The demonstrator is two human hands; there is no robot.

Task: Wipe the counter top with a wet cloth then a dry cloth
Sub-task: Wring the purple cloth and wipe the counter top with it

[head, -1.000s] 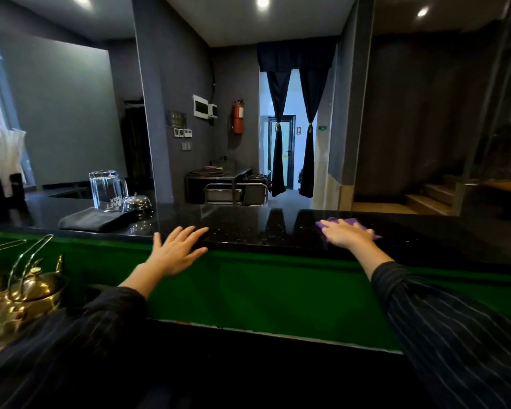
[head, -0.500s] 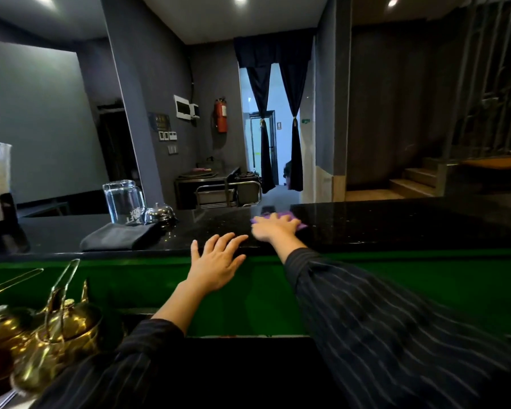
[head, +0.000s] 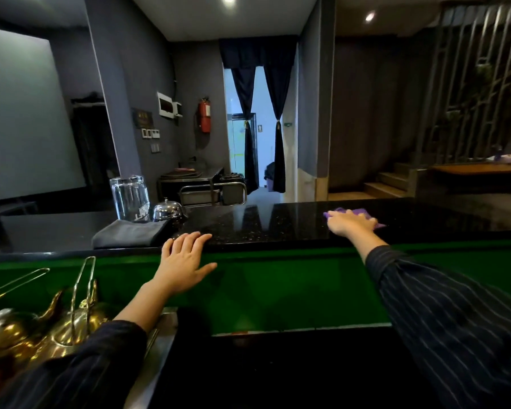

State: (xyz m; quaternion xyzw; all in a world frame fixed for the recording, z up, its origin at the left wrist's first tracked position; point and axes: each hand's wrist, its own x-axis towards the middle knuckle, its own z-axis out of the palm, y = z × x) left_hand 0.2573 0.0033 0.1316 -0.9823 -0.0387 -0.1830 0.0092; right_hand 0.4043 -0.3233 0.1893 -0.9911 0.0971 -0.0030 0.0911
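The black speckled counter top [head: 263, 225] runs across the middle of the view above a green front panel. My right hand [head: 350, 223] lies flat on a purple cloth [head: 362, 212], pressing it to the counter at the right. My left hand [head: 183, 261] rests open on the counter's near edge, fingers spread, holding nothing. A folded dark grey cloth [head: 130, 236] lies on the counter just left of my left hand.
A clear glass jug [head: 129, 197] and a chrome service bell [head: 168, 209] stand behind the grey cloth. Brass teapots [head: 53, 329] with wire handles sit at the lower left on a steel ledge. Beyond the counter are a trolley, a doorway and stairs.
My right hand slid the purple cloth left toward the middle of the counter, then back out to the right. My left hand stayed on the counter edge.
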